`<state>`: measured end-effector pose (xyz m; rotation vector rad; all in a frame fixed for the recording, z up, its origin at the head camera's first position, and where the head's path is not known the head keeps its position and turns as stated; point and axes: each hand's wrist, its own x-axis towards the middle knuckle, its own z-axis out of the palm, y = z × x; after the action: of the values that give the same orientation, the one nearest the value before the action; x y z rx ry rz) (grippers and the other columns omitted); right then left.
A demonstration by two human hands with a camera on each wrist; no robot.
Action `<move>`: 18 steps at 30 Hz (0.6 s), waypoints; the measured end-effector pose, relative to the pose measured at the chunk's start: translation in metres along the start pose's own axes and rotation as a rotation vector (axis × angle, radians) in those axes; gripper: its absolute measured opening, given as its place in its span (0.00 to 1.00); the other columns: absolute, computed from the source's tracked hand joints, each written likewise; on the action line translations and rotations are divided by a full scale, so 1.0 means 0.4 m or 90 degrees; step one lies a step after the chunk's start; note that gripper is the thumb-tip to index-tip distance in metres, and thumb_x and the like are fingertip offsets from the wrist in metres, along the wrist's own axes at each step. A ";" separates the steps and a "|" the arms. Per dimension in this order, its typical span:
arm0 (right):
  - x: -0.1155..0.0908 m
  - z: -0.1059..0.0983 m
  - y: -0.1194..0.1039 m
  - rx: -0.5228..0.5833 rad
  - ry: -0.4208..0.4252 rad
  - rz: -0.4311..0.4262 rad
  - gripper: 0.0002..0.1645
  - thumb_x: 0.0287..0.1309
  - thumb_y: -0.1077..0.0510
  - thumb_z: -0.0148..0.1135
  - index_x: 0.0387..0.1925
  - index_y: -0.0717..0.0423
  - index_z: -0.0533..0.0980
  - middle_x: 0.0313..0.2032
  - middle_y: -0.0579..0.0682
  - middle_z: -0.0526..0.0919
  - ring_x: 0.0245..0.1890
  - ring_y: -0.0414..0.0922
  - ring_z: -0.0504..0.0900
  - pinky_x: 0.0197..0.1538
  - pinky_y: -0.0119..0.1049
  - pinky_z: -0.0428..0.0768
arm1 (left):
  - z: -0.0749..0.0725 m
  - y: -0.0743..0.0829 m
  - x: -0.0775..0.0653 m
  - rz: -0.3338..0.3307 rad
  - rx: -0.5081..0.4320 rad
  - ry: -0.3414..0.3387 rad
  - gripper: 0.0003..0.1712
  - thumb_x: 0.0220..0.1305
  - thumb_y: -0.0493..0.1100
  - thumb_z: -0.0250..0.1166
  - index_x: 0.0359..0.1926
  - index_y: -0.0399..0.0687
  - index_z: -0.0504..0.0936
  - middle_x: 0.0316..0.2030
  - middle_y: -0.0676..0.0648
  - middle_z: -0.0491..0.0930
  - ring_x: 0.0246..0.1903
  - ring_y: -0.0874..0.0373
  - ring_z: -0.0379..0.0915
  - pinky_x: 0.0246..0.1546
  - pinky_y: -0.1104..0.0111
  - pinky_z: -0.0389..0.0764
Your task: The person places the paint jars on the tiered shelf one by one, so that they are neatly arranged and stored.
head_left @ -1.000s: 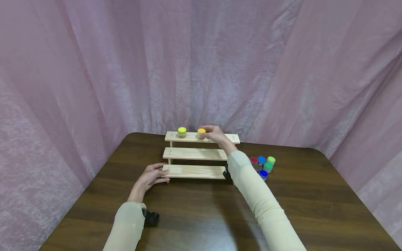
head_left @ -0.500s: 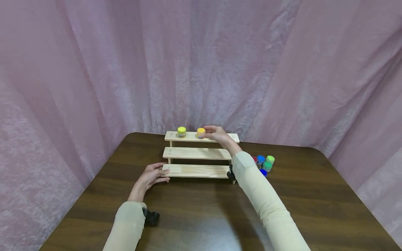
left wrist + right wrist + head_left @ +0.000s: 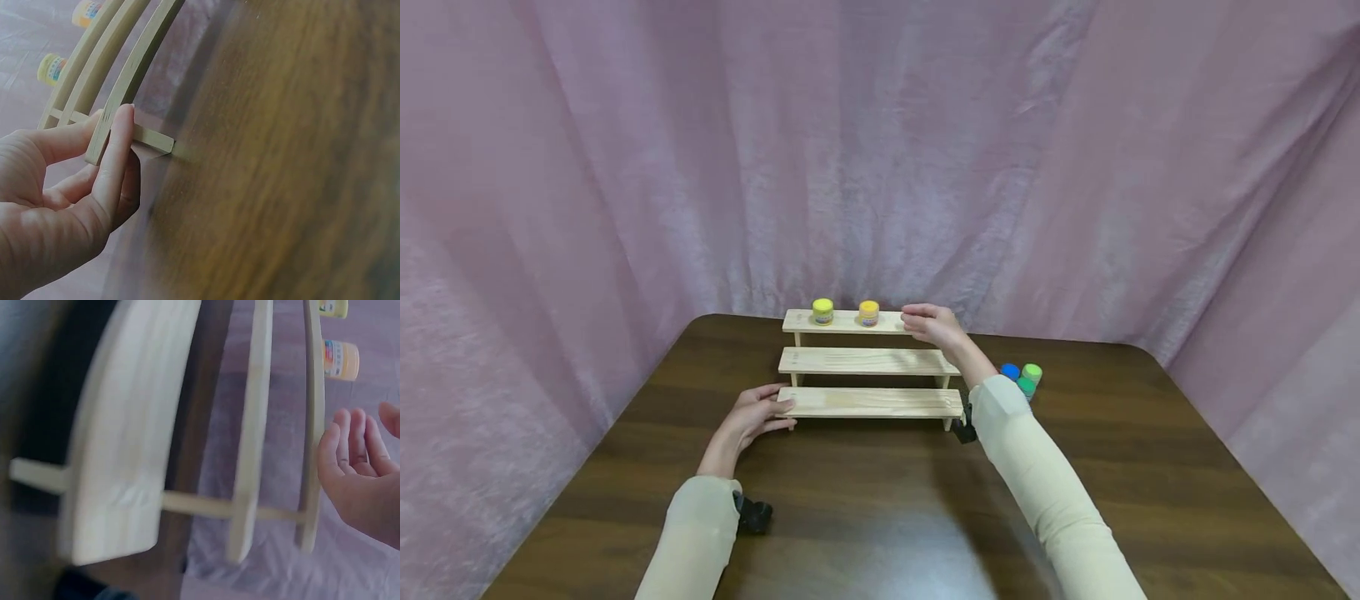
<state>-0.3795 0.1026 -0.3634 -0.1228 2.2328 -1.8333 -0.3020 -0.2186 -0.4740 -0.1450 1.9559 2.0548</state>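
We find a rack (image 3: 868, 403) of pale wood, three shelves in rising steps, on a dark brown table (image 3: 850, 500). The left hand (image 3: 751, 419) grips the left end of the lowest shelf; in the left wrist view we see its digits on both sides of the board, near the rack's foot.

On the top shelf we record two small lidded jars, both upright. The yellow jar (image 3: 823, 312) stands toward the left end; the orange jar (image 3: 868, 313) stands to its right, with a gap between them. We note printed labels on both.

The right hand (image 3: 934, 326) is at the right part of the top shelf, just right of the orange jar and apart from it. Its fingers lie together, lightly bent, and hold nothing. We cannot tell whether it touches the shelf.

To the right of the rack, partly behind the right forearm, we count three more lids close together on the table: a blue jar (image 3: 1011, 372), a light green jar (image 3: 1032, 373) and a green jar (image 3: 1026, 387).

Both arms wear cream sleeves (image 3: 688, 542). Behind the table we observe a pink curtain (image 3: 880, 150) hanging in folds.
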 end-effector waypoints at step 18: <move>-0.089 -0.109 0.164 0.199 0.186 0.000 0.20 0.70 0.61 0.52 0.60 0.63 0.72 0.30 0.36 0.82 0.27 0.31 0.79 0.33 0.20 0.82 | -0.044 0.015 -0.008 -0.005 -0.004 -0.005 0.39 0.68 0.32 0.58 0.74 0.31 0.50 0.68 0.27 0.56 0.38 0.64 0.80 0.46 0.68 0.89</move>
<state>-0.3498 0.1656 -0.4147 0.2159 2.0789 -2.2992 -0.3032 -0.2366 -0.4684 -0.1454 1.9404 2.0538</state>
